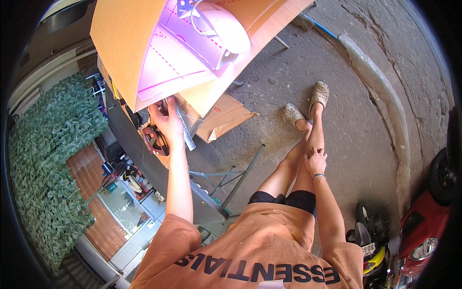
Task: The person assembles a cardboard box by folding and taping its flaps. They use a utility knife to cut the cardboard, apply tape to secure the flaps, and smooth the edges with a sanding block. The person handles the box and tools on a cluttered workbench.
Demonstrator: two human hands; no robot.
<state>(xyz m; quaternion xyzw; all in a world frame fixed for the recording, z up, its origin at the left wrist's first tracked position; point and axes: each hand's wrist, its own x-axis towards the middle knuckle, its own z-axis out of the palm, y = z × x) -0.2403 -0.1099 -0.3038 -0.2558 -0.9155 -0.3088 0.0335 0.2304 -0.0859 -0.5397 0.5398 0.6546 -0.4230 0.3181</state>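
Left hand (168, 123) at the lower edge of a tan cardboard box (120, 43).
The box, toward the top, glows pink-white inside around a white rounded object (224, 29); left grip cannot be told. Right hand's (315, 163) fingers rest slightly apart on a leg (315, 138).

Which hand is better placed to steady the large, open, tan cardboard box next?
Probably the left hand: it is at the near edge of the box, while the right hand is on a bare leg.

Tan cardboard box (118, 50) — lilac panel (161, 79), pink dashed lines (165, 60) — orange shirt (269, 236), black lettering (262, 272).
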